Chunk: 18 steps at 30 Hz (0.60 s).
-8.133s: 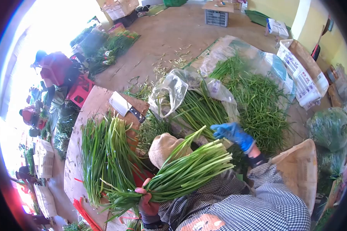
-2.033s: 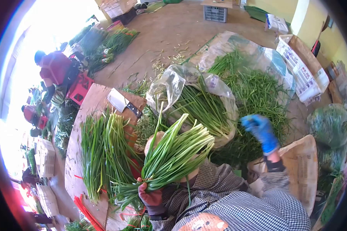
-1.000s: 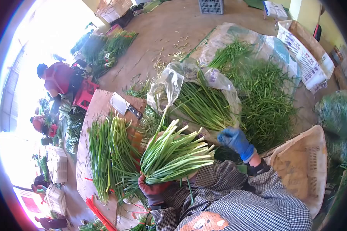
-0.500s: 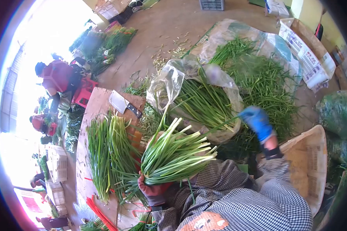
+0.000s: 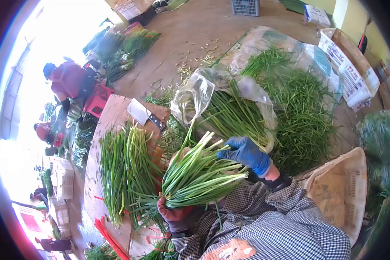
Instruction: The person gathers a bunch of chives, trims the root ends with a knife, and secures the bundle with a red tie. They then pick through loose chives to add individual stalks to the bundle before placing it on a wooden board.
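My left hand (image 5: 174, 211), in a dark red glove, is closed round the leafy lower part of a bunch of garlic chives (image 5: 199, 177). The bunch's pale cut ends fan toward the upper right. At those ends, my blue-gloved right hand (image 5: 247, 156) has its fingers pinched together on a stalk, whose tip I cannot see clearly. Left of the bunch, more garlic chives (image 5: 128, 169) lie in piles on a wooden board (image 5: 93, 182). A cleaver (image 5: 145, 115) rests at the board's far edge. Beyond my hands, an open clear plastic bag (image 5: 194, 93) holds more long stalks.
Loose green trimmings (image 5: 301, 104) cover a plastic sheet at the right. A white crate (image 5: 333, 195) stands by my right side, another crate (image 5: 349, 69) farther back. Red ties (image 5: 110, 238) lie at the board's near edge. Co-workers (image 5: 69, 82) sit at the left.
My right hand has come left and down from beside the bag to the pale ends of the bunch. My left hand keeps its hold, and the view has shifted slightly.
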Tool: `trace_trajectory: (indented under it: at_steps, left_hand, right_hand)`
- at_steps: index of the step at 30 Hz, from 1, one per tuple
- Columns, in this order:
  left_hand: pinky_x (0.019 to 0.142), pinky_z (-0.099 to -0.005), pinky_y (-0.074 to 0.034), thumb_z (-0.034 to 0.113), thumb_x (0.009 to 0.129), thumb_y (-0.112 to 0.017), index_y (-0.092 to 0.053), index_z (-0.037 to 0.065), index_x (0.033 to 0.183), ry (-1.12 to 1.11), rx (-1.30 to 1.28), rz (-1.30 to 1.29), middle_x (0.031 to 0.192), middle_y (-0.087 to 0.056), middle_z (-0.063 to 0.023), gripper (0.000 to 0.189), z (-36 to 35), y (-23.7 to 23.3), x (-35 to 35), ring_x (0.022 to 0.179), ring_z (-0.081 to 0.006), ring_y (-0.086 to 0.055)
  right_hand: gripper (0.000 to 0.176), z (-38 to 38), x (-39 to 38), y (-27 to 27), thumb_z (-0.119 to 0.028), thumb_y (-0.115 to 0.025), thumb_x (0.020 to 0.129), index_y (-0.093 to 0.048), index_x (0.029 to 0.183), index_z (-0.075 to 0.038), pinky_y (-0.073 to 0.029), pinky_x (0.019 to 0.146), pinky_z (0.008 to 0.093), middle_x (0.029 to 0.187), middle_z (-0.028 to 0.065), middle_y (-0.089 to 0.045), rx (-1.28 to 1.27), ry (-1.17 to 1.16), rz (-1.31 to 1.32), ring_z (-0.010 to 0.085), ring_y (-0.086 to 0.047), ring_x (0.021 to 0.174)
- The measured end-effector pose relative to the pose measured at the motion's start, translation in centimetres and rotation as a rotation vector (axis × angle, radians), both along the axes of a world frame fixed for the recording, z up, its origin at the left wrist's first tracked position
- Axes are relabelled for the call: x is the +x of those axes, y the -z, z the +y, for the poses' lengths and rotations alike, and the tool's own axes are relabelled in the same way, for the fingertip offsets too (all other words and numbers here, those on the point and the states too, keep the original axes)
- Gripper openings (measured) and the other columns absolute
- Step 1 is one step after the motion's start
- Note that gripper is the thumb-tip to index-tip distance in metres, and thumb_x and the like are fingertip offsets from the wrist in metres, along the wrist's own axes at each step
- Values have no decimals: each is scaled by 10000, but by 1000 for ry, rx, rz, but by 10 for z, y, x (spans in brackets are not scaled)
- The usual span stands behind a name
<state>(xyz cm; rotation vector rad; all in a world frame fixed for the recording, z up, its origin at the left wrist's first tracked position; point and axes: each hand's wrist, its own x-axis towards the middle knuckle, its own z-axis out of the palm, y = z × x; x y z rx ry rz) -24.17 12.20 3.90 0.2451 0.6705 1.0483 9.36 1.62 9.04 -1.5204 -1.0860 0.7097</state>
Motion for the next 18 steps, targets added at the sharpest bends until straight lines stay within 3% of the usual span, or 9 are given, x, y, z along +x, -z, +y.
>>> trace_trajectory:
  at_steps: [3,5,9,12,15,17,18]
  left_hand:
    - [1026,-504,-447,163,871,-572,-576,83,1262,-40,6,3,1266,-619,-131,400,-3,-2,-2,1165,-300,-580]
    - [1025,-503,-448,161,873,-571,-572,80,1265,-55,-5,-7,1262,-620,-129,400,-4,-3,1,1156,-300,-584]
    - [1023,-501,-449,147,879,-569,-558,82,1278,-29,-27,-34,1250,-624,-125,404,-3,-8,7,1147,-294,-587]
    - [1022,-512,-445,179,881,-569,-555,99,1286,10,22,12,1254,-620,-125,413,-4,-12,11,1154,-301,-579]
    - [1023,-527,-440,219,879,-568,-561,118,1283,14,-8,-47,1272,-608,-127,417,-14,-34,24,1164,-318,-571]
    - [1026,-537,-435,252,879,-563,-562,129,1282,7,-13,-40,1291,-595,-130,422,-9,-15,12,1170,-331,-567]
    - [974,-590,-458,263,886,-558,-560,163,1289,-6,-25,-38,1285,-599,-139,415,-9,-9,8,1158,-358,-576]
  right_hand:
    - [279,3,-5,10,-245,-792,812,-681,868,5,-478,618,331,765,137,-678,-15,-15,99,191,-611,644]
    - [241,-4,-8,19,-201,-785,812,-677,881,4,-481,636,326,773,136,-679,45,-16,8,176,-608,655]
    - [195,-19,-5,7,-141,-769,804,-666,897,-3,-482,654,339,782,143,-668,22,27,52,216,-625,676]
    - [115,-39,16,1,-107,-726,818,-669,869,-20,-488,658,319,736,93,-648,-57,89,-194,190,-609,665]
    - [72,-80,71,-14,-107,-706,831,-676,858,-47,-495,655,303,745,58,-646,-68,305,-248,174,-599,665]
    - [60,-130,116,-27,-118,-690,847,-676,866,-62,-485,630,295,763,53,-654,-132,533,-238,149,-593,665]
    - [70,-164,146,-21,-131,-669,871,-671,861,-62,-477,613,292,763,59,-656,-236,631,-435,131,-593,660]
